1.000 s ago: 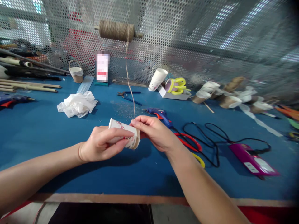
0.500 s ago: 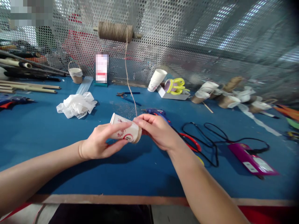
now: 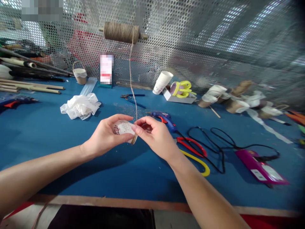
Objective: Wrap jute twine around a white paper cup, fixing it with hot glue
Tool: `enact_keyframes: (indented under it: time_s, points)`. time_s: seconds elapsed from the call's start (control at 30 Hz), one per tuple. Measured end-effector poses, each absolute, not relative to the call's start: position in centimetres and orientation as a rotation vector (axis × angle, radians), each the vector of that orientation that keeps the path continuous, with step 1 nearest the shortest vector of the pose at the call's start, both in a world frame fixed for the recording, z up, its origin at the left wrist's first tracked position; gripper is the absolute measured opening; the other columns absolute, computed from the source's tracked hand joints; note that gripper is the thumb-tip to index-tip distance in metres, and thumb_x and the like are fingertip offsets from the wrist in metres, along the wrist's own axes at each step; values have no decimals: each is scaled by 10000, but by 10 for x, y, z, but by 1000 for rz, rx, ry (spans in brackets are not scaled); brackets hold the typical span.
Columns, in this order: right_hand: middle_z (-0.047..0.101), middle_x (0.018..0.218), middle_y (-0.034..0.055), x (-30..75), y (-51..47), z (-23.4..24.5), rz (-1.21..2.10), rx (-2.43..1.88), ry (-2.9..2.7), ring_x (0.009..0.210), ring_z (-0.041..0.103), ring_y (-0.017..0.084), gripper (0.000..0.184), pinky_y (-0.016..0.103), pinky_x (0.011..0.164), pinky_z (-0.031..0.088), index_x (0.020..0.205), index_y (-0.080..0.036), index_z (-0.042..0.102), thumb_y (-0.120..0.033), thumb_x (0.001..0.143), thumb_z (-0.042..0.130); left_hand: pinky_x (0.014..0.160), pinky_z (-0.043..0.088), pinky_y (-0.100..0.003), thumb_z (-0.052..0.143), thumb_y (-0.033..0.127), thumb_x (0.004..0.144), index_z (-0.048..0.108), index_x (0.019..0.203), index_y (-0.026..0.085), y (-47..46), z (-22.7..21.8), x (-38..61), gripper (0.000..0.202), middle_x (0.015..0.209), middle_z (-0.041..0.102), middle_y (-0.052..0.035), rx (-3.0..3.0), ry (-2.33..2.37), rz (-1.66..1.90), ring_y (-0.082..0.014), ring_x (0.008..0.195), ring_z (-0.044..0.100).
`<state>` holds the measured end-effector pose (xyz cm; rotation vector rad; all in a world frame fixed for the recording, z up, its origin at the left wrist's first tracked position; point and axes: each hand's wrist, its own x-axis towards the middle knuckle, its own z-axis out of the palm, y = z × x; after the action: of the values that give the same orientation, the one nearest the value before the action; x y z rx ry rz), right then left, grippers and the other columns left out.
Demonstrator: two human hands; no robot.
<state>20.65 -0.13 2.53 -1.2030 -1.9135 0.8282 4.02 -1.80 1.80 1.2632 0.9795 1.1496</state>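
Note:
A white paper cup (image 3: 123,127) with a printed pattern lies on its side in the air above the blue table, gripped by my left hand (image 3: 101,136) between thumb and fingers. Brown twine is wound around the cup's right end. My right hand (image 3: 156,135) is closed at that end, thumb and fingers pinching the twine (image 3: 130,74) against the cup. From there the strand runs up to a twine spool (image 3: 120,32) on a rod at the mesh wall. The right fingertips are partly hidden behind the cup.
Beyond my right hand lies a blue glue gun (image 3: 164,118); scissors (image 3: 206,168) with red and yellow handles are by my right forearm. Pliers (image 3: 134,100), a crumpled white bag (image 3: 81,106), stacked cups (image 3: 162,82) and a purple power strip (image 3: 260,167) lie around.
My left hand has shifted its grip, with fingers now over the cup's top and the thumb below. The cup has turned, showing another part of its print. The view has shifted slightly.

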Motion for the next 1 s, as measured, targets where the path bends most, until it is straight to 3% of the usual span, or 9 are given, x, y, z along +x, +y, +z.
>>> enact_keyframes:
  time_s: [0.5,0.6,0.77,0.9,1.0]
  points:
    - [641,802,46,208,2,28,888,-1156,-1915,713,605,152,246,294,654,496,834,-165,612,-407,825,573,458,405,-159,725,168,569,638,928,99,-20,19,40,376,628,617,28,1296,1070,1148,-53,483,503]
    - [653,788,36,209,3,30,906,-1157,-1886,738,597,155,254,293,671,482,832,-177,621,-405,866,515,495,444,-169,719,142,568,639,970,94,-21,18,40,413,652,634,18,1289,1035,1137,-65,512,528]
    - [672,795,22,207,7,27,1148,-1127,-1742,756,611,152,154,298,710,487,843,-190,641,-325,828,569,530,480,-181,691,110,610,625,1104,107,-25,16,42,499,743,677,-16,1347,907,1133,-83,560,564]
    - [682,809,40,203,31,31,1482,-1148,-1432,635,591,105,149,233,559,471,898,-168,640,-249,852,523,558,484,-175,691,109,609,625,1128,99,-28,17,43,523,901,694,-57,1364,903,1111,-70,585,562]
    - [683,806,49,195,58,43,1597,-1119,-1331,458,467,49,179,186,399,374,891,-149,612,-307,881,528,581,496,-195,683,125,609,636,1112,93,-31,18,43,506,788,689,-33,1370,947,1034,-85,581,565]
